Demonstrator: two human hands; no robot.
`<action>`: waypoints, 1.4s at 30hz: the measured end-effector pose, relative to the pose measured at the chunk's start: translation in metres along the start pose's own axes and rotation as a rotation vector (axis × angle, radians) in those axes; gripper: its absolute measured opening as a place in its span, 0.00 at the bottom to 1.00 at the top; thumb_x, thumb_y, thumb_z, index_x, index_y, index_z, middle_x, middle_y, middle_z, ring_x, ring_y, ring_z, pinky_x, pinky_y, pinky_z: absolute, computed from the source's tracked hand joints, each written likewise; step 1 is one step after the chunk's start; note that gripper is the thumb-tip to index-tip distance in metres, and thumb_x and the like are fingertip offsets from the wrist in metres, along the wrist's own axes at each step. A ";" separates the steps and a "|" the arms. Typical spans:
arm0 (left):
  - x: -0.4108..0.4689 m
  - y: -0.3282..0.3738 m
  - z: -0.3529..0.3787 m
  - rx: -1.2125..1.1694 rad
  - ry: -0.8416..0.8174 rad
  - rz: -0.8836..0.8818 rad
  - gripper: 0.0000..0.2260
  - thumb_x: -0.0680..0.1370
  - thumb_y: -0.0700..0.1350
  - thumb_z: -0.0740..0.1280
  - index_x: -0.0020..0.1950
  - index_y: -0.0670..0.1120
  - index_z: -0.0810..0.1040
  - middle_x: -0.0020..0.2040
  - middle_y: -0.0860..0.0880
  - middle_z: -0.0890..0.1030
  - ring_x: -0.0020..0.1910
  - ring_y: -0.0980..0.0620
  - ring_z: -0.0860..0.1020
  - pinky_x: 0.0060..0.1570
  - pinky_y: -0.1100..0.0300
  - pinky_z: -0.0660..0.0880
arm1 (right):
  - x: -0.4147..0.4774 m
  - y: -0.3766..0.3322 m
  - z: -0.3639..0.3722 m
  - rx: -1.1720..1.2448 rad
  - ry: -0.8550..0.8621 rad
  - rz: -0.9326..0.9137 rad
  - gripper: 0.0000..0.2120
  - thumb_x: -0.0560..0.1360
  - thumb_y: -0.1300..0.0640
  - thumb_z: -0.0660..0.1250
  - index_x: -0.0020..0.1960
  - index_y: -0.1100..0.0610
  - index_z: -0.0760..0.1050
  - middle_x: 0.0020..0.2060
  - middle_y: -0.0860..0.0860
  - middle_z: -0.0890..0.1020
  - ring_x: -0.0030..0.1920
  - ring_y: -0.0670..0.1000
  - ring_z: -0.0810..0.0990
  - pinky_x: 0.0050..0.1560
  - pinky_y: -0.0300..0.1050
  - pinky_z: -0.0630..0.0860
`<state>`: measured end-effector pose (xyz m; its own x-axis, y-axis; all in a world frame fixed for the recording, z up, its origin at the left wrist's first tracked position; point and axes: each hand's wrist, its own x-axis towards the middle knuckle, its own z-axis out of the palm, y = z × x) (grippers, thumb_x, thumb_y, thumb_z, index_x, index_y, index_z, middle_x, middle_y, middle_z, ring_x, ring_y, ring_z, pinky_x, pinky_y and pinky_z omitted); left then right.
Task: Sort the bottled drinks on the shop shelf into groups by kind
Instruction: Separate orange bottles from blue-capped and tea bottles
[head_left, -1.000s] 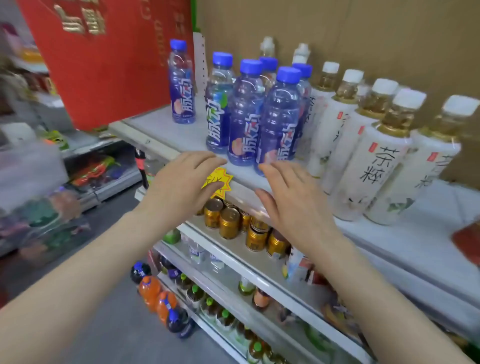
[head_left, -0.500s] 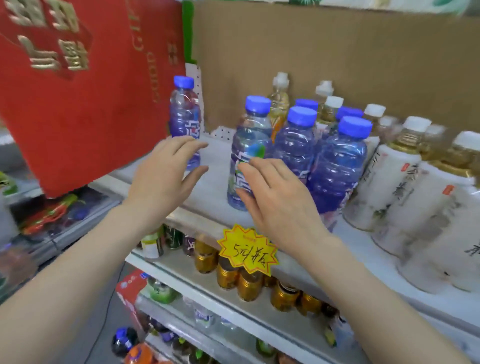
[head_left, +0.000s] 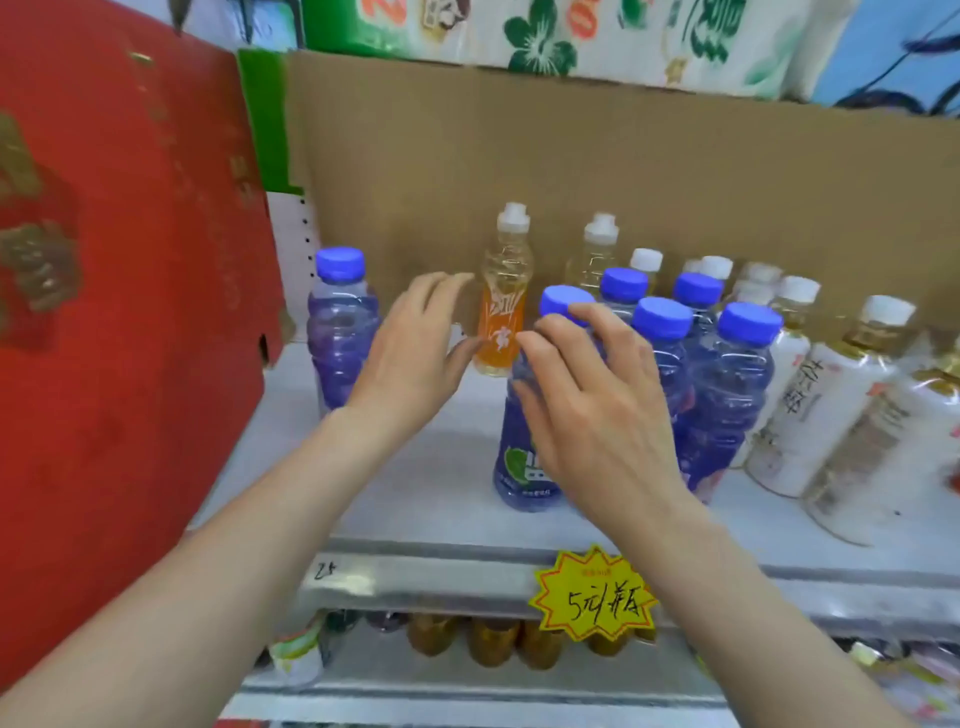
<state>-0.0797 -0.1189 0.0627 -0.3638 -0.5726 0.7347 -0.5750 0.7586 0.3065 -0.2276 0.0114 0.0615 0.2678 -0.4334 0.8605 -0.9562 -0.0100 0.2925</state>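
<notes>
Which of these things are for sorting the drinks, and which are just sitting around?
For the job:
blue-capped bottles, lone blue-capped bottle, orange-label bottle, white tea bottles, left hand, right hand.

Just sitting around:
red box, yellow price tag, cans on the shelf below, cardboard backing.

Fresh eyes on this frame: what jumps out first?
The left hand reaches toward an orange bottle at the back of the shelf; the right hand spreads over the front blue-capped bottle at centre. A red box fills the left side, and a yellow starburst price tag hangs on the shelf edge below.
</notes>
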 end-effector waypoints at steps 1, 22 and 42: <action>0.017 0.003 0.012 -0.050 -0.010 -0.024 0.26 0.76 0.45 0.71 0.73 0.42 0.69 0.69 0.42 0.71 0.68 0.43 0.71 0.66 0.55 0.66 | 0.003 0.004 -0.001 -0.029 0.003 -0.001 0.12 0.80 0.57 0.65 0.60 0.61 0.80 0.58 0.56 0.81 0.65 0.63 0.75 0.64 0.57 0.70; 0.075 -0.015 0.067 -0.284 -0.248 -0.355 0.27 0.70 0.56 0.72 0.64 0.46 0.70 0.60 0.44 0.74 0.60 0.44 0.73 0.52 0.56 0.70 | 0.005 0.006 0.004 0.141 -0.131 0.083 0.19 0.80 0.56 0.61 0.68 0.64 0.74 0.70 0.64 0.67 0.69 0.64 0.67 0.69 0.59 0.69; -0.070 0.015 -0.100 -0.381 0.035 -0.363 0.28 0.73 0.48 0.75 0.69 0.62 0.67 0.58 0.63 0.79 0.58 0.61 0.78 0.62 0.52 0.74 | 0.049 -0.044 0.071 0.597 -0.250 0.552 0.44 0.74 0.59 0.74 0.81 0.51 0.52 0.75 0.54 0.62 0.66 0.61 0.74 0.59 0.52 0.73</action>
<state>0.0105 -0.0369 0.0767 -0.1625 -0.8135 0.5584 -0.3497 0.5766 0.7384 -0.1802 -0.0732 0.0615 -0.2227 -0.7014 0.6771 -0.8626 -0.1818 -0.4720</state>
